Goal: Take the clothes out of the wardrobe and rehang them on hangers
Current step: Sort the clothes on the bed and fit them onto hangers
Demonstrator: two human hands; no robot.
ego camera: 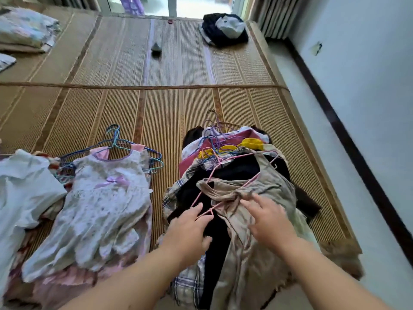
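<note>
Leftward — floral dress [100,198], blue hangers [115,139], folded bedding [24,30].

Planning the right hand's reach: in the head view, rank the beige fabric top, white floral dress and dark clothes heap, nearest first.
1. Beige fabric top, under the right hand.
2. White floral dress, left.
3. Dark clothes heap, far end.

A beige top [268,186] lies crumpled, half on a pink hanger [251,181], under the right hand [268,222]; the left hand [190,229] fingertips touch the hanger's corner. Beneath both, a pile of hung clothes [237,170]. Left of the grip, a floral dress [105,198] lies flat on blue hangers [134,146]
</note>
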